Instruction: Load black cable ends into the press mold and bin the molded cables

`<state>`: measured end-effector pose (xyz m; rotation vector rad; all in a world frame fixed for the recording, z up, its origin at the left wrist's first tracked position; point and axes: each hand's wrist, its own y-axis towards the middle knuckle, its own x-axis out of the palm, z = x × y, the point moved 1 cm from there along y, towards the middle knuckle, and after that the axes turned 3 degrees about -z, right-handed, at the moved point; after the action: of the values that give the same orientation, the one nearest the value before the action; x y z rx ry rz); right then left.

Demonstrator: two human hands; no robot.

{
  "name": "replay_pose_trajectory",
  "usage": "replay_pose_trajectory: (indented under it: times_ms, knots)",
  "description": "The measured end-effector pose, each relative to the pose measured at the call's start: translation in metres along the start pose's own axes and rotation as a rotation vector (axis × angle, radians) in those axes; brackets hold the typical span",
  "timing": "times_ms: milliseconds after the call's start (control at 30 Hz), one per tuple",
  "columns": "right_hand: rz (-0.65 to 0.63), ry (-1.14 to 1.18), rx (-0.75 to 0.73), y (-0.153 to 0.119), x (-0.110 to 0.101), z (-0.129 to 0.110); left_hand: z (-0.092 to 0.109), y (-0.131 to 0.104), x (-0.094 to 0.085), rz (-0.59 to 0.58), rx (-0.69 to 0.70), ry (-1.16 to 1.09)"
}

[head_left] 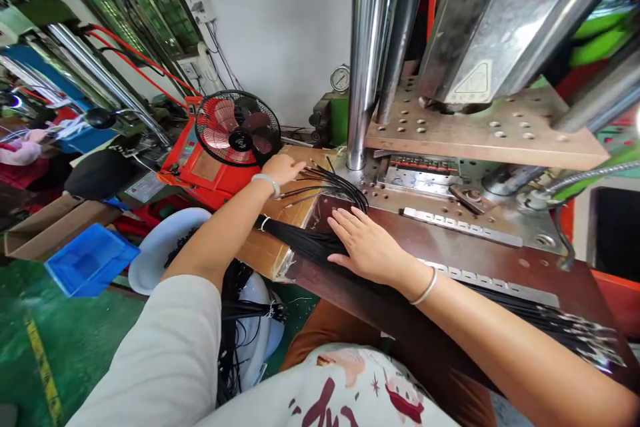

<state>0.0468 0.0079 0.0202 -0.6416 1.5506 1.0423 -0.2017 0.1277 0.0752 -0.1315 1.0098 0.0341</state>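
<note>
Black cables (320,240) lie in a bundle across the brown bench (370,303), held together by a white tie near their left end. My right hand (367,243) rests palm down on the bundle, its fingers stretched out. Above the cardboard (295,213), my left hand (285,170) is at the tips of several curved black cables (345,183). Its fingers are bent, and whether they grip a cable end is too small to tell. Metal ends of cables (585,333) show at the bench's right end.
A press with thick steel columns (363,60) stands beyond the bench. Two slotted metal strips (463,227) lie on the bench side. A black fan (237,128) stands at the left, above a white basin (170,240) and a blue bin (91,259).
</note>
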Motion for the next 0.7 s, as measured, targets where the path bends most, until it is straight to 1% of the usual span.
replay_pose_trajectory:
  times_ms: [33,67,100,133,167,200,233,267,300,367,433,500,533,567,600,633,667,700]
  knots:
    - [-0.023,-0.013,-0.002,0.002,0.005,0.003,0.012,-0.001,0.01,0.005,0.239,0.084]
    - [-0.045,-0.022,-0.001,0.003,0.007,0.005,0.028,-0.002,0.025,-0.018,0.488,0.178]
    - [-0.067,-0.027,0.006,0.003,0.008,0.005,0.043,-0.003,0.042,-0.079,0.707,0.255]
    - [-0.085,-0.028,0.018,0.002,0.008,0.004,0.057,-0.004,0.06,-0.162,0.854,0.321]
    - [-0.095,-0.022,0.03,-0.001,0.006,0.003,0.068,-0.004,0.076,-0.24,0.95,0.388]
    - [-0.091,-0.008,0.038,-0.006,0.002,0.002,0.074,-0.003,0.089,-0.302,1.013,0.452]
    - [-0.071,0.014,0.042,-0.013,-0.002,0.003,0.076,-0.003,0.097,-0.332,1.052,0.513]
    - [-0.039,0.044,0.044,-0.022,-0.007,0.006,0.072,-0.003,0.1,-0.34,1.077,0.564]
    - [0.001,0.08,0.053,-0.035,-0.013,0.013,0.064,-0.004,0.097,-0.334,1.089,0.607]
    - [0.078,0.138,0.114,-0.07,-0.023,0.037,0.038,-0.006,0.081,-0.3,1.057,0.67]
    - [0.119,0.152,0.205,-0.116,-0.031,0.07,0.01,-0.01,0.058,-0.277,0.981,0.7]
    - [0.091,0.161,0.213,-0.164,-0.036,0.097,-0.007,-0.02,0.04,-0.248,0.914,0.7]
    - [0.053,0.178,0.223,-0.184,-0.037,0.106,-0.01,-0.027,0.035,-0.199,0.89,0.692]
    - [0.018,0.195,0.23,-0.201,-0.038,0.111,-0.009,-0.038,0.033,-0.129,0.88,0.674]
    - [-0.015,0.204,0.245,-0.213,-0.038,0.113,-0.003,-0.051,0.034,-0.05,0.89,0.642]
    - [-0.042,0.197,0.267,-0.219,-0.038,0.112,0.006,-0.066,0.039,0.02,0.933,0.59]
    - [-0.065,0.174,0.284,-0.22,-0.037,0.11,0.019,-0.083,0.048,0.058,1.013,0.53]
    - [-0.085,0.134,0.295,-0.216,-0.036,0.108,0.033,-0.102,0.06,0.055,1.124,0.467]
